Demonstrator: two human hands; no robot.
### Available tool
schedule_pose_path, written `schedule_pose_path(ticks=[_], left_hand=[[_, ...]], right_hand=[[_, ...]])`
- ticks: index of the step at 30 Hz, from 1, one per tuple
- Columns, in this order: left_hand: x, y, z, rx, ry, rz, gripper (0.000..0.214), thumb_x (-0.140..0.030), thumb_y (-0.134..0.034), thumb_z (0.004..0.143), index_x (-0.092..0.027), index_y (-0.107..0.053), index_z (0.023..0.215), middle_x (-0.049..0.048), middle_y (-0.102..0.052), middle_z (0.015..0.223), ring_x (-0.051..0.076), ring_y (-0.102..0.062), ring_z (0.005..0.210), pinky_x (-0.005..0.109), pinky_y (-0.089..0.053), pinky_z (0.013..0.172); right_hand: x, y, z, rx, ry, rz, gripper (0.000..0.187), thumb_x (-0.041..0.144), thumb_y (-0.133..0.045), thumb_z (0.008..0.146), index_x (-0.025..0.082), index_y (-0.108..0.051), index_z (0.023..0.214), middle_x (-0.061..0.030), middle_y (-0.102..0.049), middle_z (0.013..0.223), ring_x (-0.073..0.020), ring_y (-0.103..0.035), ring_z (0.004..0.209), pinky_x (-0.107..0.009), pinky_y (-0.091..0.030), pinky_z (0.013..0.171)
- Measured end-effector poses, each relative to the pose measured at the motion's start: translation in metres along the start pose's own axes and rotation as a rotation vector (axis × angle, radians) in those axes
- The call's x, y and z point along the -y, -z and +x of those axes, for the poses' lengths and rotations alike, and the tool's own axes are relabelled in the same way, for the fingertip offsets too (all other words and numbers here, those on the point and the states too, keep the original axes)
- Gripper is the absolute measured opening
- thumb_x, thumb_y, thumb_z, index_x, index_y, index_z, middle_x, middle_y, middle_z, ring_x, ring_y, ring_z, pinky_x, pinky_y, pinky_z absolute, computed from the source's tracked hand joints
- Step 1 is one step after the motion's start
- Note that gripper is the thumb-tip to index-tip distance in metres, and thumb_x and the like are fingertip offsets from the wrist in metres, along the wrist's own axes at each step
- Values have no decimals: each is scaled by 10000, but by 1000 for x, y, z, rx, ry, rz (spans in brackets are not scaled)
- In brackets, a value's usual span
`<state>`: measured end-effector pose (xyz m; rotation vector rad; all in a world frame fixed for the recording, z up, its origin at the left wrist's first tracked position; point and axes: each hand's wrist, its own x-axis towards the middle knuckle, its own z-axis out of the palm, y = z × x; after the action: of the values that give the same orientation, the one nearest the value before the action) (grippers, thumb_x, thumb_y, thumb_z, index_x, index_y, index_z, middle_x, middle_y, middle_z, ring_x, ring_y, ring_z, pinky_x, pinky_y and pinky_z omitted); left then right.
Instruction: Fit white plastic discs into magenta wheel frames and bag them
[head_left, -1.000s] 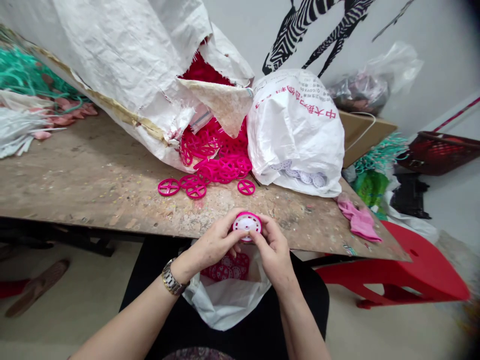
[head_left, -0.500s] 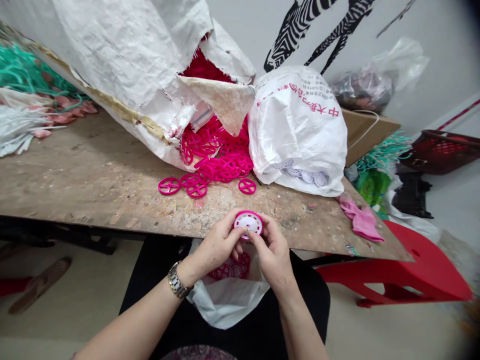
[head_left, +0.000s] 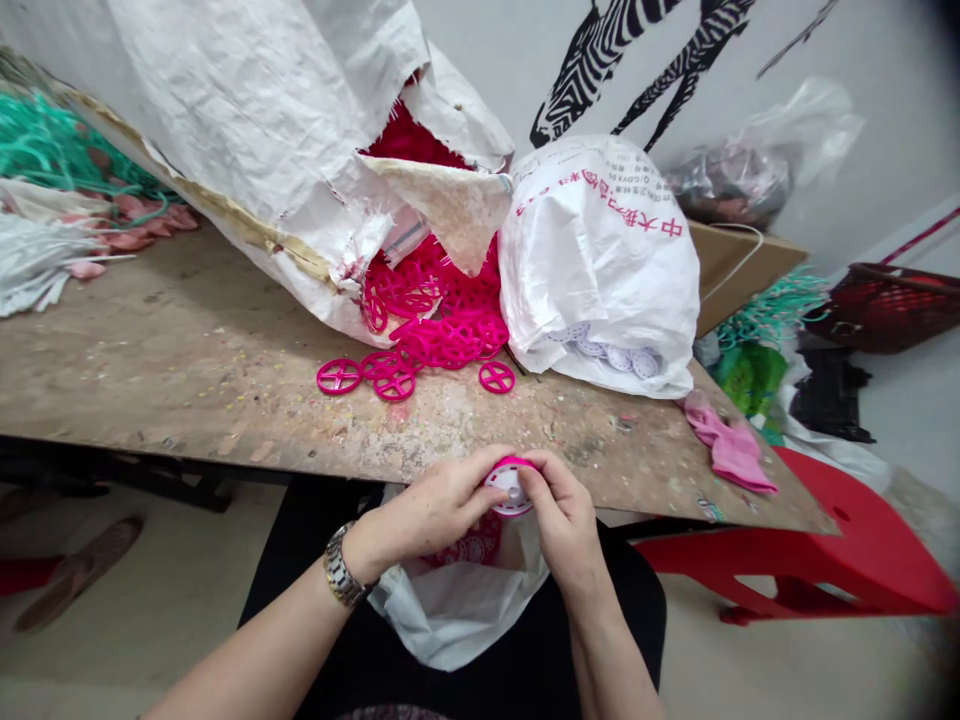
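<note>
Both my hands grip a small round plastic wheel [head_left: 508, 490] with a pink rim and a white disc set in it. My left hand [head_left: 442, 505] pinches its left side, thumb on the white face. My right hand [head_left: 562, 510] presses a thumb on the disc from the right, fingers behind the rim. Below, an open white bag [head_left: 465, 620] in my lap holds several pink-and-white wheels [head_left: 472, 545]. Loose pink spoked rings [head_left: 394, 382] lie on the table, some in a heap [head_left: 457, 335]. White discs [head_left: 619, 357] show inside a white plastic bag [head_left: 600, 260].
A big torn white sack [head_left: 247, 150] spills pink rings over the wooden table [head_left: 187, 370]. Green strands [head_left: 67, 150] and white strips [head_left: 37, 255] lie at the left. A pink cloth [head_left: 727, 445] sits by the right edge, beside a red stool [head_left: 847, 540].
Both hands have moved down and slightly right with the wheel, from the table's edge to above the lap bag. The wheel is now tilted and more covered by my fingers.
</note>
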<state>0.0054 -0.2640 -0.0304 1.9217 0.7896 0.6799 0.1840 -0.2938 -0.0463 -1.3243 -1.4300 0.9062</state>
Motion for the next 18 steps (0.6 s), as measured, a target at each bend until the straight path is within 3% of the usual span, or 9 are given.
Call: schedule_pose_path(ticks=[3,6,10,14,18], left_hand=[[0,15,10,91,-38,72,356,-371,-486,980,-227,-570,1294,58,-687,1116,214,-632,1016,340,-474,907],[7,26,32,-25,-53,276,357,-399,-472,982,-180,-599,1235,77,-670,1060,221,-613,990,359,-468,914],[21,30,68,-134,-43,746,260,-257,-502,952,-186,-616,1174,103,-582,1121,253,-541,1047,396,-457,929],[30,27,93,-123,18,974,233,-156,-459,940,-152,-622,1106,127,-555,1083,270,-514,1037,390,-478,871],[37,26,104,-118,53,1005,242,-123,-410,951,-146,-621,1070,134,-545,1093,264,-518,1039,386,-484,852]], right_hand=[[2,6,-5,114,-47,-40,207,357,-518,952,217,-650,876,3,-660,794,-172,-606,750,-258,-448,675],[4,9,-14,276,-75,-206,244,367,-489,971,224,-641,844,8,-656,756,-172,-608,709,-258,-444,645],[-1,6,-27,431,-55,-483,194,346,-532,956,246,-699,953,-33,-729,863,-221,-675,788,-298,-482,691],[-10,8,-35,425,-32,-577,240,324,-566,940,237,-702,1116,-90,-748,1059,-291,-699,965,-386,-516,823],[-6,17,-36,403,-42,-447,232,308,-556,948,268,-696,1129,-52,-740,1110,-257,-692,1009,-377,-522,879]])
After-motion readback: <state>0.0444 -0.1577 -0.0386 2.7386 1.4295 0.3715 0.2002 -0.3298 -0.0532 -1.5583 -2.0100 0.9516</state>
